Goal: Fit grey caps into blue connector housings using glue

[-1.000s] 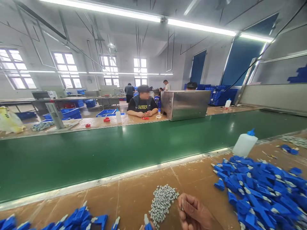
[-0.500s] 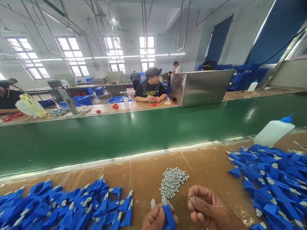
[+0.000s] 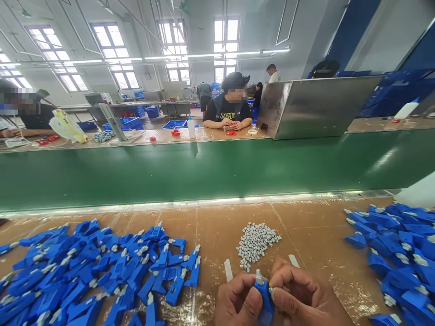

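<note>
Between the thumb and fingers of my left hand (image 3: 238, 301) is a blue plastic part (image 3: 264, 301), held upright with a light grey tip (image 3: 258, 277) pointing up. My right hand (image 3: 299, 294) pinches a small grey piece (image 3: 271, 290) against the right side of that blue part, just below its tip; whether the piece is seated in it I cannot tell. Just beyond my hands lies a heap of small grey pieces (image 3: 256, 244). A pale strip (image 3: 228, 270) is on the table left of the heap, and another pale strip (image 3: 293, 261) lies behind my right hand.
Blue parts with grey tips form a wide pile (image 3: 84, 271) at the left and another pile (image 3: 404, 258) at the right. A green conveyor belt (image 3: 204, 172) runs across beyond the brown table (image 3: 210, 226). Opposite sits a co-worker (image 3: 231, 108) beside a metal box (image 3: 316, 108).
My right hand has moved left with its small grey piece, up to the blue part in my left hand. The view has shifted, so the right-hand bottle is mostly out of frame.
</note>
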### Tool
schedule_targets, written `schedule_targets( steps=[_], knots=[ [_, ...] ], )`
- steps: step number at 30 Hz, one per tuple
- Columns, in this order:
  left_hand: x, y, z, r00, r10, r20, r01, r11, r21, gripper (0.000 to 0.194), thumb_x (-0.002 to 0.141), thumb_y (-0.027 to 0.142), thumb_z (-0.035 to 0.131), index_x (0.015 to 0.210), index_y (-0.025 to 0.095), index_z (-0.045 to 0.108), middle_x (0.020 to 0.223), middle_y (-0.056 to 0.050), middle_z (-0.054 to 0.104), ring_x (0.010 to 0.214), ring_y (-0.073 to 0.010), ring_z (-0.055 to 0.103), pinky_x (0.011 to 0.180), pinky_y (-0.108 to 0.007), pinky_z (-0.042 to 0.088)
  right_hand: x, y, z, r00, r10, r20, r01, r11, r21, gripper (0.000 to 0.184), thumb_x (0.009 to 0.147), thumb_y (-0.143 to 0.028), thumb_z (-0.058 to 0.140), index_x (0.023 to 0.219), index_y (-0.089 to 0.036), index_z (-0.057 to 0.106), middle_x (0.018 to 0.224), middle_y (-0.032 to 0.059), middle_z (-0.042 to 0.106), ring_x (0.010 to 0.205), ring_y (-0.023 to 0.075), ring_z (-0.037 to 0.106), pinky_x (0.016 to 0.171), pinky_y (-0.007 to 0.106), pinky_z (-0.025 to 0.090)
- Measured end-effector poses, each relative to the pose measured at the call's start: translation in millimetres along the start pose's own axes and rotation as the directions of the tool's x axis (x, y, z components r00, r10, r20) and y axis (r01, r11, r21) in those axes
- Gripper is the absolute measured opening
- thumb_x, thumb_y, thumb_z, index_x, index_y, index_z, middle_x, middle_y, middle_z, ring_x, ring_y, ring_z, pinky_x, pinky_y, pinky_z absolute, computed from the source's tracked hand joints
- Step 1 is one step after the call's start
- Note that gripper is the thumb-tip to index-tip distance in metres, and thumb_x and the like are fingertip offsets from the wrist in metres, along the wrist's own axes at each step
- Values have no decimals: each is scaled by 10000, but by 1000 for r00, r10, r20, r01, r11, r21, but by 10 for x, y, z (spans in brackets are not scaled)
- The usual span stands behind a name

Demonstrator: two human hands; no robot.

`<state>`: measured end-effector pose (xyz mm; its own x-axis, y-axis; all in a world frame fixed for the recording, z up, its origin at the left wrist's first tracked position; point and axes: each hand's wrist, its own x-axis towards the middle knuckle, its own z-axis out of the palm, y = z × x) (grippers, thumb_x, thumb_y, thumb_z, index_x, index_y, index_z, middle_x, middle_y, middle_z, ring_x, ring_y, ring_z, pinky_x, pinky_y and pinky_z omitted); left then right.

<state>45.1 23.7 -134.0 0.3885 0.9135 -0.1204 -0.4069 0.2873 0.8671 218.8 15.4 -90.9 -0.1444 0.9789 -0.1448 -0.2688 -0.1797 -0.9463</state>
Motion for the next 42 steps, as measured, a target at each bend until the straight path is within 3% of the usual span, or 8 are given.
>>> schedule_targets(
  steps=[14,19,24,29,36,39,41,42],
  knots=[
    [-49,-77,30,994,83,-74,-76,993,86,546,867,674,760,909,131,798,771,-31,558,704,-126,493,651,-242,372,-39,-5,-50,1000,-9,9,11,981,-191,424,855,-580,857,727,-183,779,702,-5,600,638,133,518,621,267,416],
    [-51,-15,59,1000,-4,14,4,1000,-11,557,835,686,790,903,133,798,705,-22,568,646,-113,485,639,-247,389,2,28,-122,990,116,78,-119,992,42,404,713,-542,985,728,-191,787,676,-46,575,562,73,497,528,191,416],
    [-64,-2,97,995,-17,97,27,994,-107,530,818,649,827,851,125,749,708,-27,588,635,-105,487,626,-238,393,-20,-16,-110,966,215,145,-236,961,147,504,617,-518,1045,1030,-278,885,703,-75,522,512,30,440,455,135,395],
    [-89,-23,96,997,29,78,-17,989,-145,515,831,629,823,830,126,714,711,-23,591,627,-90,470,619,-225,374,-14,-62,-80,962,167,217,-191,977,94,363,712,-530,989,835,-212,864,704,-60,497,535,49,442,487,153,431],
    [-123,227,181,998,5,68,-12,995,97,529,922,666,688,878,142,740,692,-47,663,632,-140,582,589,-239,471,27,56,-40,970,45,240,6,978,-208,575,860,-755,736,834,-180,735,692,-27,552,639,148,598,625,269,526],
    [-155,556,-10,952,296,-75,-183,751,635,363,984,529,651,959,190,778,796,-50,727,715,-170,657,643,-260,499,77,-41,-242,987,41,158,32,900,-434,746,747,-865,730,1047,-182,754,735,-15,629,562,144,592,551,283,539],
    [-149,824,-310,756,653,-38,-223,313,923,243,917,448,738,1010,231,799,884,-40,759,780,-196,684,763,-313,529,118,-246,-572,997,18,69,28,787,-616,723,717,-748,836,1172,-191,768,755,0,692,564,160,617,555,293,548],
    [-134,951,-490,608,792,-62,-100,154,983,244,898,452,747,1019,246,797,938,-37,764,837,-223,691,845,-365,536,135,-378,-785,1000,-16,5,14,699,-715,613,755,-632,862,1189,-206,781,767,12,719,637,189,660,619,310,564]
  ],
)
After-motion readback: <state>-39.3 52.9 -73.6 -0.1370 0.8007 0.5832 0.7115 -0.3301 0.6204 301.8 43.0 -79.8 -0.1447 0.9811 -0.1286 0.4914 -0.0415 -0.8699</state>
